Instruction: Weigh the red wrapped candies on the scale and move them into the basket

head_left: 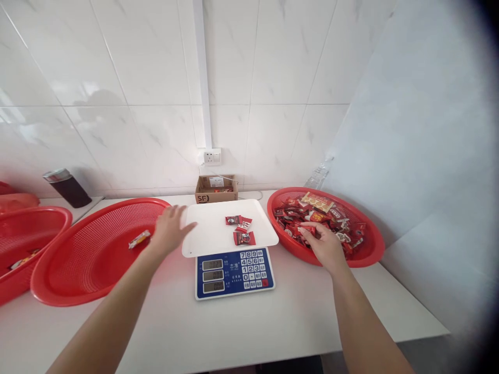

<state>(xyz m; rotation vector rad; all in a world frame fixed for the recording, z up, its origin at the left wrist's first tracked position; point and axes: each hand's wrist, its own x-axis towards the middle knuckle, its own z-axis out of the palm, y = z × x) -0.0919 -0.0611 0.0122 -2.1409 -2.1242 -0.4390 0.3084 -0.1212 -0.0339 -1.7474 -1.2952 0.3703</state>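
My left hand [168,231] is open with its fingers apart, at the left edge of the white weighing tray [206,228]. Whether it touches the tray, I cannot tell. On the tray lie three small red snack packets [244,238]. Below it shows the blue panel of the digital scale [234,264], with three displays and a keypad. Over the front of the right red basket [376,249], my right hand [325,246] pinches a red packet [307,229] between thumb and fingers. Many red packets [343,224] fill that basket; some are hidden by the hand.
Left of the scale stands a red perforated basket [99,249] holding one whitish packet [139,239]. Another red basket [31,223] is farther left. Behind are a dark bottle [70,189], a cardboard box [217,196], a wall socket [212,156] and a clear plastic bottle [316,176].
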